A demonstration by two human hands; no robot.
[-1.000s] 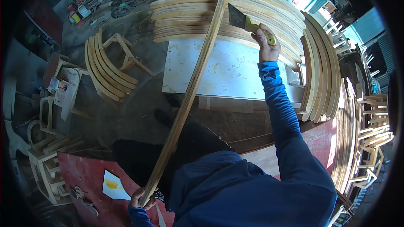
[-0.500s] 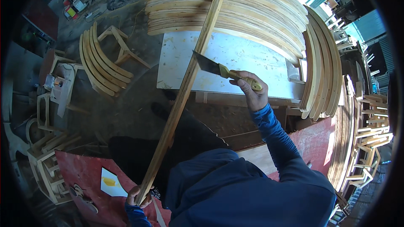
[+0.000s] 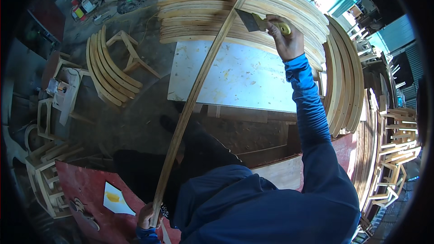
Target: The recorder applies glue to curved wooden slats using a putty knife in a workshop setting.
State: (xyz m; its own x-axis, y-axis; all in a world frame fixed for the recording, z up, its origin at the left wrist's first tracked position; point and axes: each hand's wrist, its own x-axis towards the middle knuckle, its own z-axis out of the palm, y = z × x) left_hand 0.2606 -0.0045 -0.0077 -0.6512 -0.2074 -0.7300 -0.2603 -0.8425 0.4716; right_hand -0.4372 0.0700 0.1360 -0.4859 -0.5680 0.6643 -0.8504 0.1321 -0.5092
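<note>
So this person's got a long wooden strip (image 3: 202, 76) slanting up past the white-topped counter (image 3: 253, 86), near end in the left hand (image 3: 146, 214), fingers clamped around it. Right hand (image 3: 288, 40) has its fingers wrapped round the grip of a yellow-handled scraper (image 3: 251, 21), and the blade's corner looks to be right at the strip's edge, up near the far end. My guess: it's the blade-along-the-wood step, scraping or smearing, can't tell which. Next move calls for a firm left grip and a steady blade angle, imo.
</note>
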